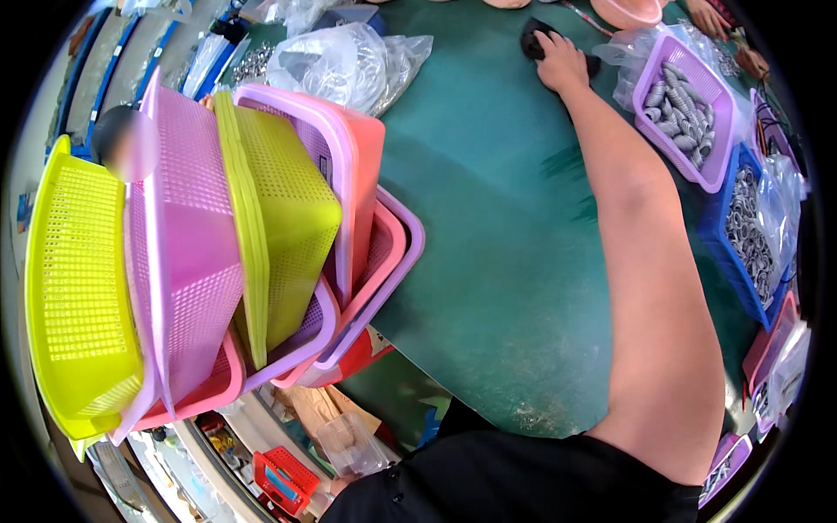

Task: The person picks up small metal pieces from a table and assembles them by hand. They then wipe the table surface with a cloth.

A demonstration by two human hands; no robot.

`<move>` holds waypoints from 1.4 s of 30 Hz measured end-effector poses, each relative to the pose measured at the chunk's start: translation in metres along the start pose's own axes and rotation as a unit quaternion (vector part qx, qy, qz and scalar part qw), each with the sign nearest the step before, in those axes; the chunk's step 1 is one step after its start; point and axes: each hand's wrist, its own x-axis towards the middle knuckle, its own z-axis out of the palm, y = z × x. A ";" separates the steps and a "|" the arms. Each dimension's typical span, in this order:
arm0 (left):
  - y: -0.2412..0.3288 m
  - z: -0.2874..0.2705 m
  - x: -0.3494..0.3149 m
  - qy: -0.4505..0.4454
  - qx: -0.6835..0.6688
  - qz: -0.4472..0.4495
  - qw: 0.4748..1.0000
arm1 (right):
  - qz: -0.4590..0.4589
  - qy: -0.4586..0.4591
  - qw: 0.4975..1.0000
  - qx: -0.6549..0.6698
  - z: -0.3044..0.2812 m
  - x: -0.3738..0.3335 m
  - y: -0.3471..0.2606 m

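My right arm stretches far across the green table [488,235]. At the far side my right hand [560,63] presses down over a bunched black cloth [532,40], fingers closed on it; cloth shows on both sides of the hand. A strip of skin shows at the lower edge beside my black shirt; whether it is my left hand or arm is unclear, and no fingers show there. At the left stand nested plastic baskets tipped on their sides, with yellow-green [83,288], purple [196,235] and coral [364,174] ones. A small bit of skin shows at their top; whose is unclear.
A purple basket of grey ribbed parts [641,113] and a blue bin of small metal parts [711,209] line the right side. Clear plastic bags [340,65] lie at the far left. Other people's hands [706,17] are at the far right. A red basket [283,479] sits below.
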 end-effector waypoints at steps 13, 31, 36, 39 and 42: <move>0.059 0.008 -0.009 0.016 0.358 0.218 0.908 | -0.491 -0.243 0.756 0.359 -0.077 -0.148 -0.120; 0.025 0.030 -0.022 0.065 0.109 0.029 0.991 | -0.480 -0.241 0.807 0.245 -0.036 -0.105 -0.144; 0.024 0.049 -0.022 0.067 0.047 -0.006 0.997 | -0.549 -0.330 0.667 0.381 -0.091 -0.147 -0.093; 0.034 0.052 -0.019 0.061 0.027 -0.013 0.998 | -0.406 -0.307 0.720 0.471 -0.106 -0.092 -0.055; 0.041 0.048 -0.018 0.063 0.022 -0.011 0.998 | -0.272 -0.163 0.889 0.331 -0.066 -0.002 -0.005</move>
